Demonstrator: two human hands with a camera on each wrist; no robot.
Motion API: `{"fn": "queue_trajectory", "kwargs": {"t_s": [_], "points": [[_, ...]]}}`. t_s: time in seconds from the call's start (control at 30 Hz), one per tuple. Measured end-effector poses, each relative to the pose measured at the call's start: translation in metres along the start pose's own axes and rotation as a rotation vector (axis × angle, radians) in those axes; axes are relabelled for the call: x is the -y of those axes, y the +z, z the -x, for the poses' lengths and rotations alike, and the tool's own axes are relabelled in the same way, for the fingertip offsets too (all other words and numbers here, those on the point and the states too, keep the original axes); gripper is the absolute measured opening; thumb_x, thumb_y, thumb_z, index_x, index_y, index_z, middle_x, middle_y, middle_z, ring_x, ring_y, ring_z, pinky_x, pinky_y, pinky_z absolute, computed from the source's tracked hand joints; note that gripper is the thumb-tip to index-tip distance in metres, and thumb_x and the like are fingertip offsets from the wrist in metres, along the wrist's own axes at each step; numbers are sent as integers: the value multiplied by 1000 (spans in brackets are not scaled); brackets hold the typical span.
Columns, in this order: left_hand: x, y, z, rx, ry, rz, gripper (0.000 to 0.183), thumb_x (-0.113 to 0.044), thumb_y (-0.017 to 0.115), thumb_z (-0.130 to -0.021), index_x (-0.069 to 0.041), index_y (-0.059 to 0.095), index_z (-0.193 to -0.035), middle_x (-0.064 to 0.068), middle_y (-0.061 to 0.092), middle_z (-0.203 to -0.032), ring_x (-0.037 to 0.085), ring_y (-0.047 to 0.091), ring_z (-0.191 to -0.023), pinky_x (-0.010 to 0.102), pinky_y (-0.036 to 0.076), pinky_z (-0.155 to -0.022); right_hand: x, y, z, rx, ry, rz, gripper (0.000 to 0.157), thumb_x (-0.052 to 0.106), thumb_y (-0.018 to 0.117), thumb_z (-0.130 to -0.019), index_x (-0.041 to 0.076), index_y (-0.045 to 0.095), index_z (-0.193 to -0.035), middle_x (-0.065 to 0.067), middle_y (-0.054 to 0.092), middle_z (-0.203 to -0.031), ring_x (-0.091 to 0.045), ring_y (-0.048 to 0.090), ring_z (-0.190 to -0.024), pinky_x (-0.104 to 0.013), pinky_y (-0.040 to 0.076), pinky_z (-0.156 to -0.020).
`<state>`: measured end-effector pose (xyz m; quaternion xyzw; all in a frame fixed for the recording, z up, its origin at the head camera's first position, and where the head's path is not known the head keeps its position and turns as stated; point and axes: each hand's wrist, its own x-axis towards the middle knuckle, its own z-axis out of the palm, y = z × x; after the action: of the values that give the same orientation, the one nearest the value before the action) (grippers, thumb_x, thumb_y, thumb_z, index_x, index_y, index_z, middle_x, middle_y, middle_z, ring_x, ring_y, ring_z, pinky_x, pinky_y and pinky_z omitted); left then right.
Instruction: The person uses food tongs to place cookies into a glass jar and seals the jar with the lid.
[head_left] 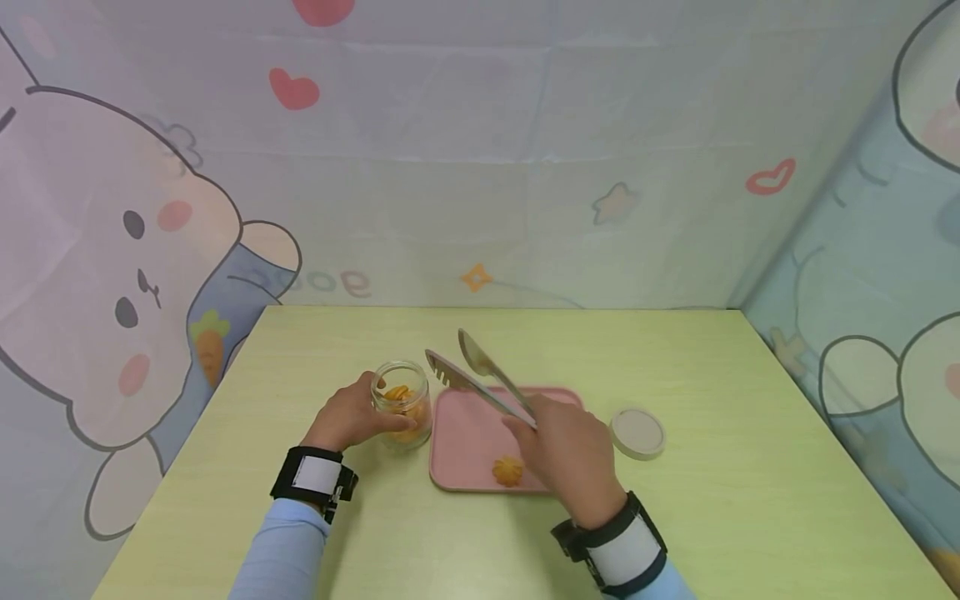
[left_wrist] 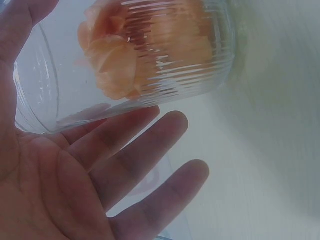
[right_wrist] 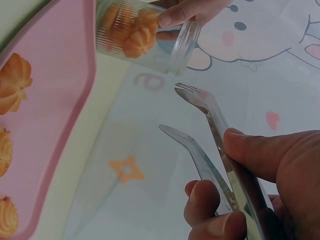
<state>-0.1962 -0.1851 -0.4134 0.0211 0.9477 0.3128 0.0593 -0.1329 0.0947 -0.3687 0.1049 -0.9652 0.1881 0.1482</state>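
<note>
My left hand point(head_left: 352, 418) grips a clear ribbed glass jar point(head_left: 422, 421) with its thumb across the near side. Inside the jar are several golden swirled cookies point(right_wrist: 141, 35). In the left wrist view the outer fingers point(left_wrist: 165, 192) spread away from the glass. My right hand point(head_left: 566, 450) holds metal serving tongs point(head_left: 480, 387), their two tips apart with nothing between them, up and to the right of the jar's mouth. A pink tray point(head_left: 465, 442) lies below the tongs. One cookie point(head_left: 507, 472) shows on it in the head view; the right wrist view shows three.
A round pale lid point(head_left: 638, 432) lies on the light wooden table point(head_left: 750, 467) right of the tray. A cartoon-printed cloth point(head_left: 487, 167) hangs behind the table's back edge and along both sides.
</note>
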Motion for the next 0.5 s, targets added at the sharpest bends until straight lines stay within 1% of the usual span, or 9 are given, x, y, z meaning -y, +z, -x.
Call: {"fn": "queue_trajectory", "kwargs": {"t_s": [0.07,0.1,0.2,0.33,0.5], "points": [[0,0,0,0,-2,-1,85,-50,80,-65,1,48,-127,20,65,-111,31,59,-96,48,49,-78,-3,0,1,2,7,8,28,39,70,-83,14,63,-73,3,42,-47,-14,36,-36,-26,21,-30],[0,0,0,1,-3,-3,85,-50,80,-65,1,48,-127,20,65,-111,31,59,-96,48,49,-78,-4,0,2,0,8,11,30,39,70,-83,14,60,-69,3,41,-47,-14,36,-35,-25,21,-31],[0,0,0,3,-2,-5,86,-50,80,-66,1,48,-127,20,65,-112,31,59,-96,48,49,-79,-8,1,5,-15,-5,24,35,38,71,-82,13,53,-64,4,37,-47,-13,35,-35,-25,19,-32],[0,0,1,2,2,-5,86,-50,79,-66,1,48,-127,21,65,-112,31,59,-96,48,49,-79,-14,3,9,-4,5,19,36,37,71,-82,12,51,-64,4,38,-47,-13,36,-36,-25,21,-33],[0,-1,2,5,11,-2,86,-51,79,-66,2,47,-126,22,65,-111,32,59,-95,48,49,-78,-22,7,14,34,36,-6,29,34,71,-83,10,58,-71,2,45,-49,-13,39,-38,-26,26,-32]]}}
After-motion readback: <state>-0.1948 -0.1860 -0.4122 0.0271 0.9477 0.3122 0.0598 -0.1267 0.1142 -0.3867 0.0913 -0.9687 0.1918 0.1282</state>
